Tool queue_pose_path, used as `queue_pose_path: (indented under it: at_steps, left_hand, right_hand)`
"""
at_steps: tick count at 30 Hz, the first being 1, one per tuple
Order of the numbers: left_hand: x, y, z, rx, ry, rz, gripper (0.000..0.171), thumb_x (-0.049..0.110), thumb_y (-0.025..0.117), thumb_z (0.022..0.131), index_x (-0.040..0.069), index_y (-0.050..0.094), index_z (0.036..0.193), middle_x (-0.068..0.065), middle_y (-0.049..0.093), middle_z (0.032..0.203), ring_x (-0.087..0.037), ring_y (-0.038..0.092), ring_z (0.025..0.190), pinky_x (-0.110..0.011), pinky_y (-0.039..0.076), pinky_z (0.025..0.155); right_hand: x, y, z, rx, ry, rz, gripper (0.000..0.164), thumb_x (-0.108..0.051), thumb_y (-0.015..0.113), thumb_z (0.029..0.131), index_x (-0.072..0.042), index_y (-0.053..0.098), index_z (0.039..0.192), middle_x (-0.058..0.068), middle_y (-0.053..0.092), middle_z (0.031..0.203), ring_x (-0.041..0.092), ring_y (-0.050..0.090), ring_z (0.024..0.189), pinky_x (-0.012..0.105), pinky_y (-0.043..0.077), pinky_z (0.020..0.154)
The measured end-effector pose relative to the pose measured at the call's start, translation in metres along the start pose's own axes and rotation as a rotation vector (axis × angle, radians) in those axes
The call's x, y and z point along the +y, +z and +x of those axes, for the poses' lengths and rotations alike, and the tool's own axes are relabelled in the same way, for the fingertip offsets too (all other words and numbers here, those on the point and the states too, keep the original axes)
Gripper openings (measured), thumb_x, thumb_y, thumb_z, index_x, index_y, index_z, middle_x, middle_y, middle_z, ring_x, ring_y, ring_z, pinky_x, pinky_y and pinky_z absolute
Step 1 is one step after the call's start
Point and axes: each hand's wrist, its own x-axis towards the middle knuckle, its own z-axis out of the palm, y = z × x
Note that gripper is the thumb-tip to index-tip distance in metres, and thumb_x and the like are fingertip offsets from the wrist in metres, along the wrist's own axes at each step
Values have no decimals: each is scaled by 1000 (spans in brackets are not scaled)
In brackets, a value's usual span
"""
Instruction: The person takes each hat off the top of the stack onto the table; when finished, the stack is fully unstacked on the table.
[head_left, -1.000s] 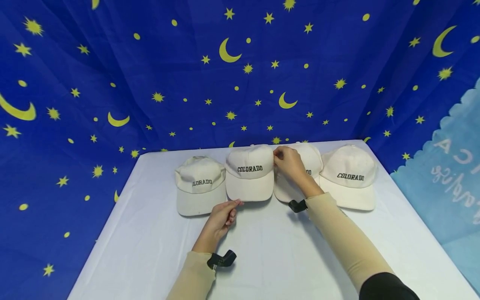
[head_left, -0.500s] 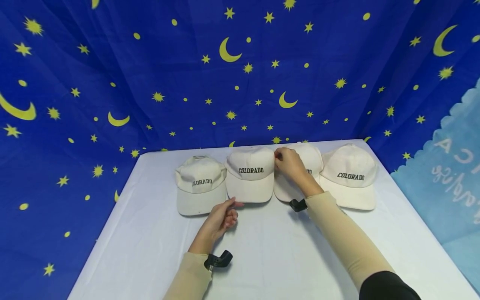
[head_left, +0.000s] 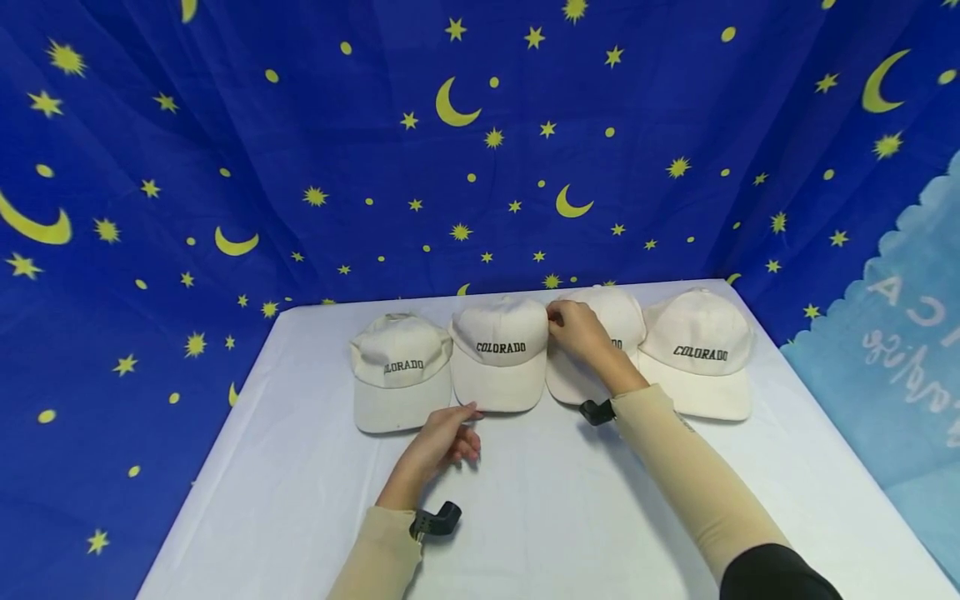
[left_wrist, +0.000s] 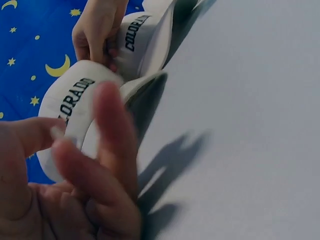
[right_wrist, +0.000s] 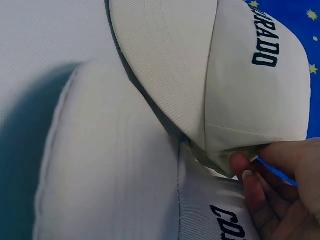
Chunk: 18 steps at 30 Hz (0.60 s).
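Four off-white baseball caps lettered COLORADO form a row, brims toward me. My right hand pinches the side edge of the second cap from the left; the right wrist view shows the thumb and fingers at that rim. In front of this cap's brim is my left hand, fingers apart and loosely bent; whether a fingertip touches the brim cannot be told. In the left wrist view its fingers hold nothing. My right hand partly hides the third cap and its lettering.
The leftmost cap and the rightmost cap lie at the row's ends. A white cloth covers the table. Behind it hangs a blue curtain with yellow moons and stars; a light blue cloth hangs at the right.
The second cap has come down slightly toward the front. My left hand has loosened its pinch at the brim, its fingers spreading. My right hand keeps its hold with little movement.
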Motion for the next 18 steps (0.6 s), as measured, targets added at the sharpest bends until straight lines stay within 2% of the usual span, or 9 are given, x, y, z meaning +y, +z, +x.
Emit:
queue_pose_path:
  at_steps: [8,18]
  left_hand:
    - [3,-7,-1,-54,-3,119,52,43,46,108,-4,55,129,-5,69,72,-12,68,55,-17,42,46]
    - [3,-8,3,-67,-13,158,52,44,44,109,-4,58,122,-6,70,73,-14,69,57,-18,44,47]
  right_hand:
    - [-4,-4,-3,-39,-23,1,11,-8,65,98,-4,74,101,10,70,93,25,60,82,42,50,79]
    - [-2,-4,-4,-19,-31,10,13,-7,66,96,-5,77,102,11,72,95,25,61,82,42,51,78]
